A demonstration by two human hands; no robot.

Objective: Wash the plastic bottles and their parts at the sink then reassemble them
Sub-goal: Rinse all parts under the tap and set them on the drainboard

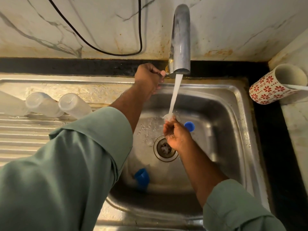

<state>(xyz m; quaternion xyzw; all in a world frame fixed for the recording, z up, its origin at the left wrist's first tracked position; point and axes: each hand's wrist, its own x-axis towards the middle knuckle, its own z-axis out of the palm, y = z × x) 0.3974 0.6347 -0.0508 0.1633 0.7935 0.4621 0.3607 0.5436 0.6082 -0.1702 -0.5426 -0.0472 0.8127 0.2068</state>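
Observation:
My left hand [148, 77] grips the tap handle at the base of the steel faucet [180, 39], and water runs from the spout. Under the stream, my right hand [176, 134] holds a small clear plastic part [168, 116] over the drain [165, 148]. Three clear plastic bottles stand upside down on the drainboard at the left, among them a middle bottle [42, 104] and a right bottle [74, 105]. A blue cap [189, 126] lies in the basin behind my right hand. Another blue cap [142, 178], on a clear piece, lies at the basin's front left.
The steel sink basin [225, 130] has a ribbed drainboard [21, 135] to its left. A red-flowered white mug [275, 84] holding a white utensil stands on the dark counter at the right. A black cable [116, 54] hangs on the marble wall.

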